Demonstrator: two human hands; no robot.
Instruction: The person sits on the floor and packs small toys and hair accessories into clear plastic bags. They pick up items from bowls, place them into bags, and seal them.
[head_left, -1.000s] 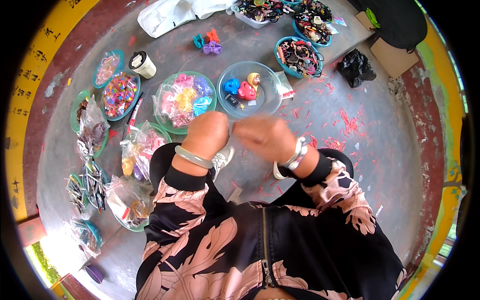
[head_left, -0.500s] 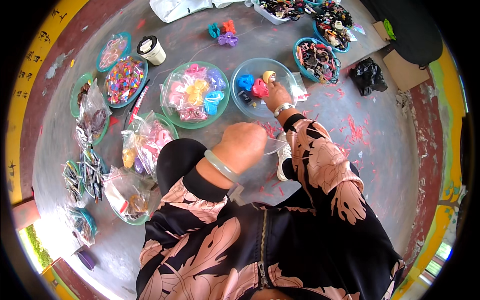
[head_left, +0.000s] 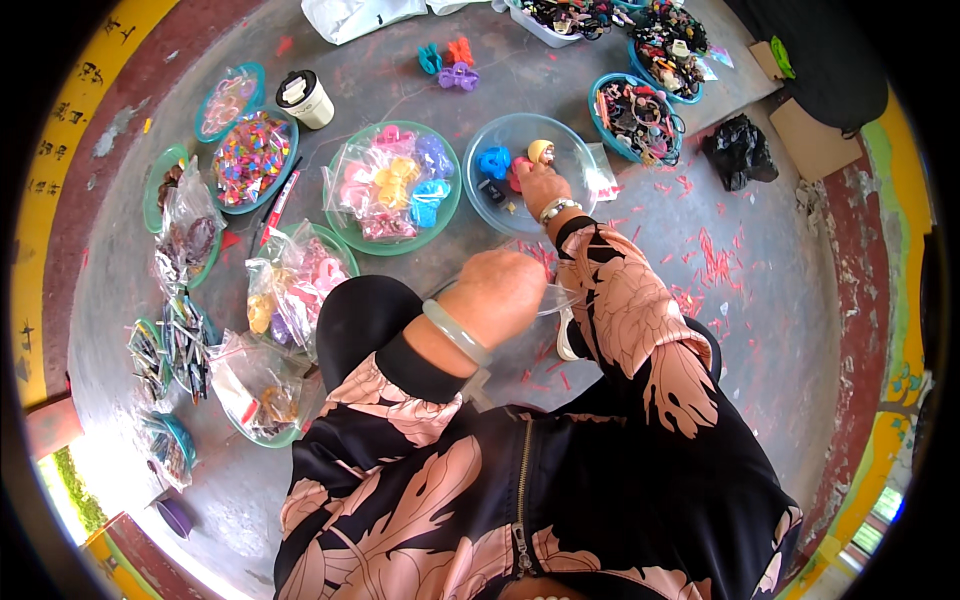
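A fist with its fingers curled out of sight, my left hand [head_left: 497, 290] is above my knees, a pale bangle on its wrist. A clear plastic bag [head_left: 566, 299] sticks out from its far side. My right hand [head_left: 545, 187] reaches into a clear bowl [head_left: 474, 212], fingers closed on a pink hair claw clip [head_left: 516, 172] that they partly cover. Beside it in the bowl lie a blue claw clip [head_left: 493, 161], a cream-yellow claw clip [head_left: 541, 151] and a small dark item [head_left: 491, 192].
Left of the bowl stands a green basin [head_left: 340, 226] of bagged claw clips. Further left are a basin of colourful small pieces [head_left: 252, 158], a lidded cup [head_left: 305, 100] and more bagged goods [head_left: 310, 275]. Basins of hair ties [head_left: 637, 120] and a black plastic bag [head_left: 738, 152] lie at right.
My right hand has moved left within the bowl, from the cream-yellow clip to the pink one. My left hand has shifted slightly to the right with the bag.
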